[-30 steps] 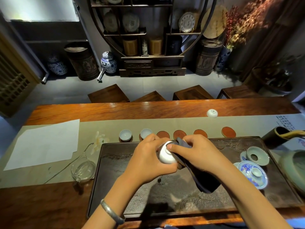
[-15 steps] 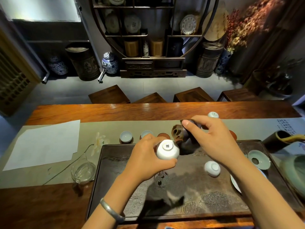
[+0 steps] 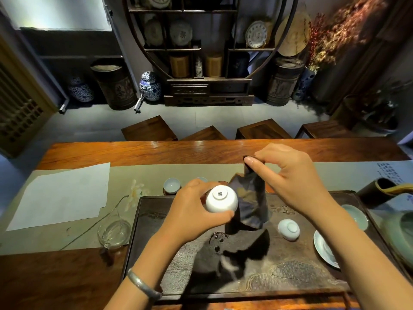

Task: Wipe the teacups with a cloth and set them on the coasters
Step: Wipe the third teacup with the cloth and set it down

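The person's left hand (image 3: 196, 211) grips a white teacup (image 3: 221, 201) over the dark tray (image 3: 301, 278), fingers and thumb curled round its sides, the cup turned so its base with a small printed mark faces up toward the head camera. The right hand (image 3: 292, 175) is raised just beyond it and pinches the top edge of a dark cloth (image 3: 251, 198) between thumb and fingers; the cloth hangs down in folds and its lower part sits right beside the held cup, touching or nearly touching it, which I cannot settle from here. A second teacup (image 3: 288, 229) lies upside down on the tray to the right, apart from both hands. On the far side of the tray, on the pale runner (image 3: 138, 173) that crosses the wooden desk (image 3: 55, 276), a pale blue cup (image 3: 171, 185) stands upright on a coaster; the other coasters in that row are mostly hidden behind the hands and the cloth. A glass pitcher (image 3: 114, 231) stands at the tray's left edge, beside a white sheet of paper (image 3: 60, 193), and a pale saucer (image 3: 324, 249) rests at the tray's right side.
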